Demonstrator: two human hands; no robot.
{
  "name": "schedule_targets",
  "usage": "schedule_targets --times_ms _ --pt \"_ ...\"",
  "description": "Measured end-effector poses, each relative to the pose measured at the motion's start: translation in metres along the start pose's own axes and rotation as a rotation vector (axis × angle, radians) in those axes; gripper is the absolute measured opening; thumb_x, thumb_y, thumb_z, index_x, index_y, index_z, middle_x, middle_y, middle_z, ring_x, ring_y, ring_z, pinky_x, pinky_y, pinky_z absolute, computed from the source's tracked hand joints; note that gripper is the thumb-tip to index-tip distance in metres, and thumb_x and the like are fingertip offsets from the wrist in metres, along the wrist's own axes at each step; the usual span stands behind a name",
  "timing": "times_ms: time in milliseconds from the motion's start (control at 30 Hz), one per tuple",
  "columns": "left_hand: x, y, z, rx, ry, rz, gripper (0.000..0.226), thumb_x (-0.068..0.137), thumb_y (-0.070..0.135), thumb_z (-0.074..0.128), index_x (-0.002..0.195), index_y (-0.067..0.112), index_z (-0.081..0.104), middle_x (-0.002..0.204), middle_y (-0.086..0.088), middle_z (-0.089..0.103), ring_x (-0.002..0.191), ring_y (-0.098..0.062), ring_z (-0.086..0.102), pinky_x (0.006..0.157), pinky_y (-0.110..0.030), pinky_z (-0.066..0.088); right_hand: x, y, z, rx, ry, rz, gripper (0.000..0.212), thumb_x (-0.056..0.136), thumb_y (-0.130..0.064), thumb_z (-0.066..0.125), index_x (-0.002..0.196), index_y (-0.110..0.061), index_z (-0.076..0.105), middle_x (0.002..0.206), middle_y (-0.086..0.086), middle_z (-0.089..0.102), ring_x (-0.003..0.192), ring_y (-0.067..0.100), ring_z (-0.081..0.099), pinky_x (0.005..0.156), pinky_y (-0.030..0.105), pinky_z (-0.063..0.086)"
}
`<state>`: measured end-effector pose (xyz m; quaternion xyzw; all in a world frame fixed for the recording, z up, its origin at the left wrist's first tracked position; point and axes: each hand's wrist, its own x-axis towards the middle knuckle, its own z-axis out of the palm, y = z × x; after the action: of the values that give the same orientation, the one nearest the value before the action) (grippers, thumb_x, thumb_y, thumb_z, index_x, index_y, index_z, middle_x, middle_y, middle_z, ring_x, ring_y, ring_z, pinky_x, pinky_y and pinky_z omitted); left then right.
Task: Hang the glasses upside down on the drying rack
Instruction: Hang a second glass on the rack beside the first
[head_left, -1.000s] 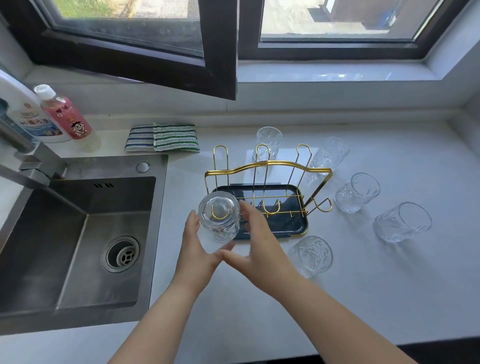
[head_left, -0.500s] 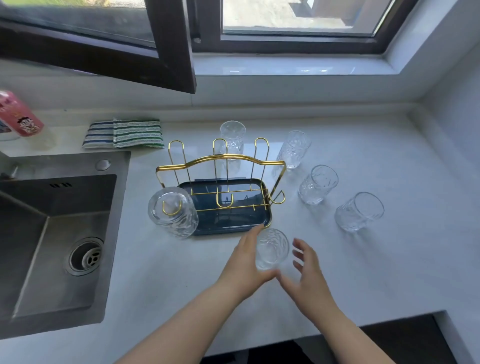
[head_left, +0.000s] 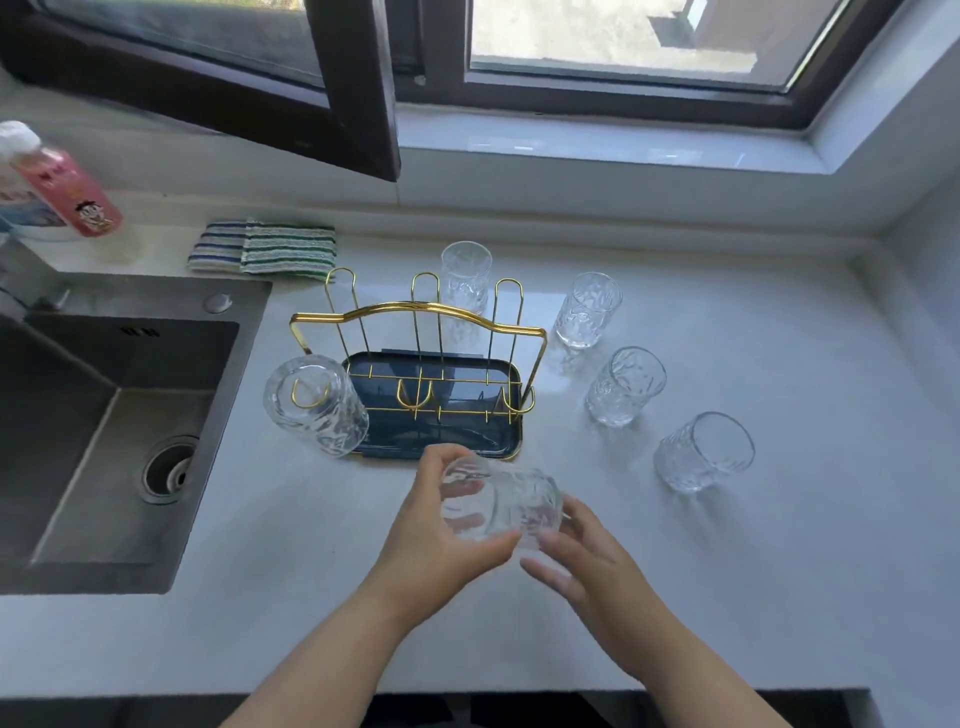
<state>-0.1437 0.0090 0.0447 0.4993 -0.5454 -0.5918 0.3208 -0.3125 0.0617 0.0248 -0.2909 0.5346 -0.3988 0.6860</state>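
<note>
A gold wire drying rack (head_left: 418, 317) stands on a dark blue tray (head_left: 511, 447) in the middle of the white counter. One clear textured glass (head_left: 311, 410) hangs upside down on the rack's front left hook. In front of the tray I hold another glass (head_left: 498, 501), tipped on its side above the counter. My left hand (head_left: 441, 540) grips it from the left and my right hand (head_left: 582, 551) supports its right end. Several more glasses stand upright: one behind the rack (head_left: 466, 275) and three to its right (head_left: 587, 309), (head_left: 626, 387), (head_left: 701, 452).
A steel sink (head_left: 104, 431) lies at the left, with a pink bottle (head_left: 67, 189) behind it. Folded striped cloths (head_left: 262, 249) lie behind the rack. An open dark window frame (head_left: 358, 88) overhangs the counter's back. The counter's front edge runs along the bottom.
My hands left the glass hung on the front left hook, moved right to the glass in front of the tray, and lifted and tipped it. The camera view shifted right.
</note>
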Motion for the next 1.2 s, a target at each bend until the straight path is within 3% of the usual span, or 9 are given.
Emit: schedule_targets --times_ms 100,233,367,467,633,800,967,1067,1200 --pt "-0.017 0.015 -0.002 -0.224 -0.041 0.052 0.057 0.058 0.013 0.075 0.103 0.027 0.044 0.112 -0.002 0.056 0.113 -0.014 0.053 0.085 -0.032 0.053 0.000 -0.023 0.003 0.240 -0.244 0.081 0.040 0.085 -0.036 0.056 0.122 -0.019 0.057 0.128 0.007 0.061 0.118 0.028 0.056 0.091 0.038 0.051" --pt "-0.031 0.030 -0.011 -0.127 0.059 0.072 0.062 0.054 0.019 0.080 0.104 0.031 0.045 0.110 0.004 0.057 0.110 -0.019 0.056 0.089 -0.039 0.051 0.004 -0.054 0.017 0.143 -0.278 -0.011 0.046 0.074 -0.033 0.069 0.116 -0.017 0.060 0.118 0.010 0.066 0.109 0.031 0.062 0.083 0.033 0.053" --pt "-0.033 0.042 -0.030 0.341 0.253 0.121 0.062 0.056 0.038 0.081 0.104 0.048 0.043 0.109 0.027 0.050 0.110 0.006 0.044 0.088 -0.007 0.035 0.009 -0.091 0.033 -0.284 -0.161 -0.327 0.065 0.056 -0.017 0.083 0.112 -0.035 0.054 0.106 -0.010 0.066 0.096 0.017 0.068 0.075 0.025 0.055" --pt "-0.022 0.055 -0.044 0.559 0.271 0.157 0.053 0.060 0.050 0.074 0.102 0.050 0.041 0.107 0.034 0.044 0.108 0.012 0.036 0.079 -0.003 0.032 0.016 -0.108 0.052 -0.586 -0.109 -0.520 0.082 0.055 -0.016 0.086 0.121 -0.039 0.044 0.113 -0.016 0.059 0.105 0.005 0.059 0.083 0.016 0.050" --pt "-0.004 0.066 -0.072 0.581 0.250 0.159 0.068 0.061 0.047 0.074 0.121 0.039 0.043 0.112 0.024 0.051 0.102 0.005 0.049 0.075 0.000 0.036 0.035 -0.108 0.079 -0.689 -0.027 -0.596 0.084 0.057 -0.021 0.086 0.126 -0.032 0.040 0.121 -0.018 0.053 0.110 0.001 0.053 0.090 0.020 0.048" --pt "0.010 0.058 -0.081 0.534 0.190 0.204 0.084 0.069 0.026 0.077 0.123 0.060 0.022 0.106 0.044 0.037 0.089 0.034 0.039 0.066 0.011 0.031 0.059 -0.102 0.094 -0.731 0.076 -0.584 0.084 0.058 -0.022 0.085 0.128 -0.031 0.039 0.124 -0.018 0.051 0.112 0.000 0.050 0.095 0.023 0.046" --pt "0.027 0.040 -0.075 0.499 0.205 0.139 0.080 0.072 0.019 0.074 0.130 0.047 0.025 0.117 0.023 0.048 0.102 0.006 0.053 0.071 -0.001 0.038 0.074 -0.091 0.097 -0.760 0.141 -0.511 0.085 0.058 -0.025 0.085 0.129 -0.029 0.039 0.118 -0.021 0.047 0.108 -0.006 0.045 0.089 0.004 0.035" --pt "0.032 0.027 -0.068 0.494 0.243 0.109 0.083 0.074 0.012 0.069 0.136 0.040 0.021 0.130 0.012 0.050 0.116 -0.011 0.051 0.085 -0.018 0.039 0.080 -0.086 0.097 -0.762 0.139 -0.467 0.084 0.060 -0.024 0.083 0.131 -0.027 0.038 0.121 -0.016 0.048 0.112 -0.001 0.045 0.090 0.006 0.034" --pt "0.035 0.014 -0.061 0.542 0.286 0.070 0.084 0.078 0.012 0.064 0.142 0.033 0.013 0.139 0.003 0.046 0.122 -0.017 0.048 0.085 -0.019 0.036 0.085 -0.081 0.098 -0.763 0.139 -0.422 0.084 0.062 -0.020 0.080 0.132 -0.026 0.036 0.128 -0.009 0.049 0.114 0.003 0.046 0.084 0.003 0.032"
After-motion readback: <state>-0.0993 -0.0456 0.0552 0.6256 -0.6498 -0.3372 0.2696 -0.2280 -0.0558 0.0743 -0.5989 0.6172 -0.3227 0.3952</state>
